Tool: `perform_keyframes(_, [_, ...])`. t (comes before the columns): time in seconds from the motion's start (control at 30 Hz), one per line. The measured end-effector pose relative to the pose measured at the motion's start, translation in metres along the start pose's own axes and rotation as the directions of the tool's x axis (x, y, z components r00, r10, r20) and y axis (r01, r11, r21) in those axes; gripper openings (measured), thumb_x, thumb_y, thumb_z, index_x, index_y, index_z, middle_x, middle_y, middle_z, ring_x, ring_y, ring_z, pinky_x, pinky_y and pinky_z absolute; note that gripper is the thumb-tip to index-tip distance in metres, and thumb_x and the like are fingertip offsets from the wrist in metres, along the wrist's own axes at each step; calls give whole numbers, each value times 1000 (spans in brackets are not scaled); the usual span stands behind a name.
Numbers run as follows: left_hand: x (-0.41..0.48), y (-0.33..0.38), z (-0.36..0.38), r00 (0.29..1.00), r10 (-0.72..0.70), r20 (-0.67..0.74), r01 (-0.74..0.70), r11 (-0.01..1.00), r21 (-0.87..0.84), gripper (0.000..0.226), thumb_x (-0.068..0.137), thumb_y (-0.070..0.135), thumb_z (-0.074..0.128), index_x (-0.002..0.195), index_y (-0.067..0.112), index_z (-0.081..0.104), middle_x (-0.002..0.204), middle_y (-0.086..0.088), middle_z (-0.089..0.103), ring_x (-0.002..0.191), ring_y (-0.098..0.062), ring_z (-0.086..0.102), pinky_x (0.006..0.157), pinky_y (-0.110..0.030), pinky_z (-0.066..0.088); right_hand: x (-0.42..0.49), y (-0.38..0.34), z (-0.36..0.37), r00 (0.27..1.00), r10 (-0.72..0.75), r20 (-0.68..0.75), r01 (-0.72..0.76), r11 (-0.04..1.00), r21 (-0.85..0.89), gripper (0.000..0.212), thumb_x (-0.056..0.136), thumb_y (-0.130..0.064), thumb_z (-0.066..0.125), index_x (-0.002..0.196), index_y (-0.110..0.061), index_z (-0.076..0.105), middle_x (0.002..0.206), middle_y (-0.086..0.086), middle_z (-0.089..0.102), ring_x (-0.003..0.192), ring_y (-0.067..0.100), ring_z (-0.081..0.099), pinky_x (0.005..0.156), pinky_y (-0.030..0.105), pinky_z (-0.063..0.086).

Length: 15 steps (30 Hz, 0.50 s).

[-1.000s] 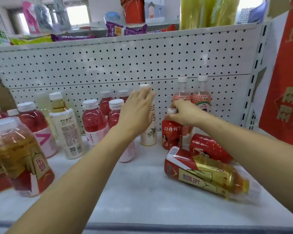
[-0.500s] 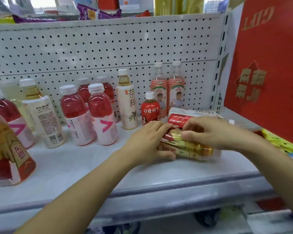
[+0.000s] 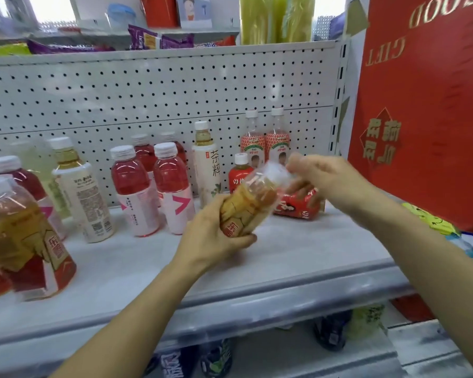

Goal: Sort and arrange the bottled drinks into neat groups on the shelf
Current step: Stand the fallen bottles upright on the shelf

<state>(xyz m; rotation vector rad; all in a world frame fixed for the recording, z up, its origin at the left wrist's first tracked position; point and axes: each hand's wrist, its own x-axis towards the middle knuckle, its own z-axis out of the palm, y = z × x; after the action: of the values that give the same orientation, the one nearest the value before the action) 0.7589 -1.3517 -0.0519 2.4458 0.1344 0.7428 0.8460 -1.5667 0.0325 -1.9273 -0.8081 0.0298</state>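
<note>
My left hand (image 3: 216, 230) grips the lower end of a large gold-and-red tea bottle (image 3: 250, 203), lifted off the white shelf (image 3: 298, 241) and tilted up to the right. My right hand (image 3: 322, 177) holds its blurred cap end. Behind it a red bottle (image 3: 298, 205) lies on its side, and a small red bottle (image 3: 239, 173) stands upright. Along the back stand two strawberry-label bottles (image 3: 265, 143), a white tea bottle (image 3: 206, 162), and several pink drinks (image 3: 172, 186). A matching gold-and-red bottle (image 3: 25, 241) stands at the left.
A cream-label tea bottle (image 3: 79, 192) stands left of the pink drinks. White pegboard (image 3: 148, 99) backs the shelf. A red gift box (image 3: 426, 105) blocks the right side. Snack bags (image 3: 159, 39) sit on the upper shelf, dark bottles (image 3: 216, 358) on the lower one.
The gold-and-red bottle lay on the shelf under both hands; now it is lifted and tilted up. Earlier still, my hands were at the white tea bottle and small red bottle.
</note>
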Motion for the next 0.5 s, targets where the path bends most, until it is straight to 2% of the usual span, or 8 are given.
perform_keyframes(0.03, [-1,-3,-2,998,-67,-11,66,995,-79,68,67,42,88,121,35,49,107,13,62,97,-11,61,83,-26,49,8,6,-2,999,27,-46,-29,999,-37,71,80,-73,42,108,-12,67,97,4,72,84,19,67,74,38,54])
perform_keyframes(0.1, [-3,-9,-4,985,-173,-1,168,958,-230,71,68,41,88,126,30,48,112,12,65,102,-10,62,88,-27,51,24,31,-5,988,84,-132,-116,960,-255,66,93,-66,38,113,-9,64,105,5,67,100,26,62,87,45,51])
perform_keyframes(0.17, [-5,-12,-3,972,-235,-10,220,922,-319,73,70,43,87,129,30,47,114,12,65,103,-8,63,88,-29,53,35,62,-5,975,169,-143,-217,858,-466,52,95,-57,50,118,-11,61,116,9,65,111,30,57,93,46,48])
perform_keyframes(0.2, [-6,-12,-3,969,-245,-19,223,909,-352,69,71,41,87,127,33,47,112,14,65,102,-4,62,84,-24,51,39,75,-5,969,217,-116,-245,817,-521,49,93,-50,57,123,-12,58,123,11,63,115,30,56,96,45,47])
perform_keyframes(0.3, [-11,-13,-3,960,-278,-29,240,873,-425,63,74,37,85,125,33,47,109,17,63,99,2,60,76,-14,45,37,96,0,956,292,-33,-266,810,-523,57,89,-31,70,135,-10,44,134,13,54,118,30,53,96,38,46])
perform_keyframes(0.37, [-13,-18,-2,950,-311,-36,263,854,-448,69,73,40,86,129,30,48,113,15,65,104,-5,63,85,-21,49,32,103,2,960,270,-69,-267,818,-509,55,88,-24,71,134,-12,42,136,13,52,113,28,56,89,37,48])
perform_keyframes(0.5, [-15,-22,-1,945,-321,-64,267,870,-415,84,73,42,86,140,26,37,128,8,62,116,-14,60,104,-38,49,10,95,15,980,136,-145,-189,861,-472,32,88,-28,69,111,-17,49,104,8,62,89,23,57,74,36,46])
